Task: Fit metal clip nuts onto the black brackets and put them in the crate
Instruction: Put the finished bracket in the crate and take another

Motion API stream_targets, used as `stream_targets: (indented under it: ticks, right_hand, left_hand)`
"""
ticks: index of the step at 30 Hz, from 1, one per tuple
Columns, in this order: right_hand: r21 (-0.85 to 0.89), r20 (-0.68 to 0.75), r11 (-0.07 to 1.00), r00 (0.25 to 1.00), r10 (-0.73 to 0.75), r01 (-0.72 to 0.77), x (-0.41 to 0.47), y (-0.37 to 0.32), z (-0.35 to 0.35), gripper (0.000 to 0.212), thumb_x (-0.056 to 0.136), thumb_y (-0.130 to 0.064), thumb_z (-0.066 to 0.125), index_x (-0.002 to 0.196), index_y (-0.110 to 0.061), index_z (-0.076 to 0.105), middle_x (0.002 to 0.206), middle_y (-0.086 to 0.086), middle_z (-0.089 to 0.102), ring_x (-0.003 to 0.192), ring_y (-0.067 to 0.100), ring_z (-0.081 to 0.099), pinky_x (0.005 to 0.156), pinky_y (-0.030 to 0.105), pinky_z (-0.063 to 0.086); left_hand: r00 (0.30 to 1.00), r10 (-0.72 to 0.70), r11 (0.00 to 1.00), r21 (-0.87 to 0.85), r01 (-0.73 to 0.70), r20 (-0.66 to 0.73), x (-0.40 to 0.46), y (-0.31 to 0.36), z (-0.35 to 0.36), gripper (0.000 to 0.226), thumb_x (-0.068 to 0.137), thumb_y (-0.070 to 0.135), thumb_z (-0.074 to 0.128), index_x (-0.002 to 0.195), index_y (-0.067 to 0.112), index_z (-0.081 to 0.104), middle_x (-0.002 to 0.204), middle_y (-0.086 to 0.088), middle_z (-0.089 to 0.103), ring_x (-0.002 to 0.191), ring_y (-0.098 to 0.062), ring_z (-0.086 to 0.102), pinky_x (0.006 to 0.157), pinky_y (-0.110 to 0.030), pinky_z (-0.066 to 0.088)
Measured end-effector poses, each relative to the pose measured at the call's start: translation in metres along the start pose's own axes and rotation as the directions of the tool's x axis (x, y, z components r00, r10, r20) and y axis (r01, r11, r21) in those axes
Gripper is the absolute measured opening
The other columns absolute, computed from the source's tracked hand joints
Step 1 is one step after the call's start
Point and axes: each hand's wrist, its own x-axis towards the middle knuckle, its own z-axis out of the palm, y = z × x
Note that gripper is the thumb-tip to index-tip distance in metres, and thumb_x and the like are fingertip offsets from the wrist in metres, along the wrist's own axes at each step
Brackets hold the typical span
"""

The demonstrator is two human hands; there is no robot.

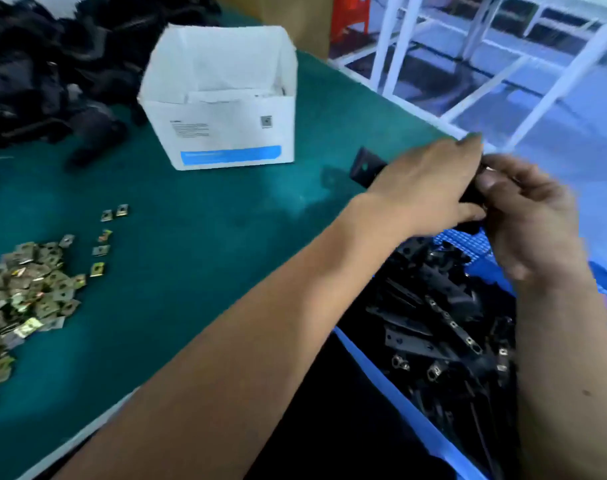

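Head view, nearest first: a blue crate (413,414) sits below the counter (198,209) edge at right, loaded with black brackets (444,327), several already carrying clips. Above it, the left hand (430,188) grips one bracket (366,166) along its length, while the right hand (534,216) curls round the other end, fingers pinching there; judged to be seating a clip, though blur hides it. Working over the crate would let the finished part drop straight in. Loose metal clip nuts (28,289) lie heaped at left, within reach. Farther off stands an open white carton (222,133) with a blue band and QR code; its print is unreadable. Unfitted black parts (42,67) are piled beyond.
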Motion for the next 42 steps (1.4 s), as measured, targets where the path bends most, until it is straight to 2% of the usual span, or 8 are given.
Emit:
stream_targets:
  ticks: [3,6,8,12,19,27,34,42]
  right_hand:
    - [-0.13,-0.113,0.966,0.971,0.21,-0.224,-0.019,0.04,-0.062,0.021,0.095,0.009,0.057,0.105,-0.007,0.066,0.089,0.014,0.067,0.077,0.019,0.068,0.077,0.032,0.059]
    - [-0.306,-0.204,0.837,0.89,0.408,-0.454,-0.04,0.089,-0.102,0.018,0.089,0.012,0.064,0.099,-0.002,0.07,0.07,0.004,0.072,0.058,0.01,0.067,0.062,0.024,0.056]
    - [-0.499,-0.269,0.685,0.846,0.46,-0.531,-0.051,0.117,-0.121,0.017,0.086,0.009,0.072,0.103,0.004,0.072,0.072,0.008,0.07,0.057,0.015,0.064,0.055,0.026,0.052]
    - [-0.85,-0.348,0.27,0.868,0.355,-0.451,-0.061,0.143,-0.134,0.003,0.08,-0.012,0.079,0.081,-0.014,0.077,0.078,0.008,0.072,0.086,0.028,0.07,0.075,0.03,0.048]
    - [-0.85,-0.264,0.46,0.963,0.054,-0.258,-0.034,0.102,-0.088,0.014,0.086,-0.015,0.075,0.099,-0.013,0.08,0.096,0.007,0.079,0.095,0.022,0.072,0.087,0.024,0.048]
    - [-0.799,0.053,0.569,0.965,-0.259,0.197,-0.011,0.009,0.036,0.022,0.087,-0.006,0.059,0.089,-0.018,0.078,0.078,-0.005,0.073,0.072,0.011,0.067,0.07,0.026,0.05]
    - [-0.645,0.394,0.592,0.874,-0.283,0.483,-0.028,-0.01,0.185,0.026,0.084,-0.002,0.052,0.088,-0.012,0.075,0.075,0.002,0.073,0.072,0.024,0.069,0.069,0.035,0.053]
    - [-0.531,0.665,0.56,0.722,-0.189,0.636,-0.062,0.02,0.357,0.026,0.084,-0.005,0.052,0.097,-0.008,0.074,0.093,0.015,0.074,0.09,0.038,0.064,0.077,0.047,0.048]
  left_hand:
    - [0.969,-0.038,0.993,-0.099,0.064,0.242,-0.006,0.013,0.068,0.062,0.087,0.045,0.077,0.128,0.011,0.047,0.123,-0.011,0.065,0.115,-0.033,0.061,0.075,-0.035,0.039]
    - [0.882,-0.118,0.974,-0.121,0.193,0.457,-0.035,0.003,0.126,0.055,0.088,0.039,0.078,0.126,0.011,0.05,0.123,-0.013,0.065,0.113,-0.036,0.063,0.085,-0.039,0.051]
    - [0.81,-0.17,0.96,-0.091,0.265,0.562,-0.055,-0.007,0.153,0.056,0.088,0.038,0.078,0.13,0.011,0.053,0.123,-0.012,0.065,0.112,-0.036,0.064,0.092,-0.044,0.054]
    - [0.728,-0.217,0.946,-0.044,0.322,0.65,-0.075,-0.02,0.176,0.052,0.09,0.037,0.076,0.131,0.009,0.058,0.12,-0.01,0.066,0.109,-0.034,0.065,0.093,-0.047,0.056]
    - [0.841,-0.166,0.929,-0.204,0.308,0.515,-0.044,-0.011,0.139,0.042,0.093,0.031,0.074,0.131,0.017,0.061,0.115,-0.003,0.07,0.103,-0.026,0.066,0.092,-0.042,0.055]
    - [0.985,-0.162,0.949,-0.265,0.171,0.054,-0.038,-0.011,0.002,0.016,0.082,0.007,0.064,0.095,0.009,0.073,0.08,-0.001,0.074,0.078,-0.019,0.07,0.077,-0.034,0.056]
    - [0.925,-0.348,0.91,-0.295,0.293,-0.153,-0.126,-0.081,-0.108,0.022,0.078,-0.006,0.056,0.084,0.002,0.075,0.066,0.005,0.068,0.068,-0.013,0.066,0.072,-0.032,0.056]
    - [0.617,-0.665,0.715,-0.12,0.689,-0.421,-0.24,-0.174,-0.158,0.005,0.072,0.013,0.064,0.077,0.014,0.067,0.072,-0.003,0.062,0.08,-0.031,0.064,0.062,-0.033,0.041]
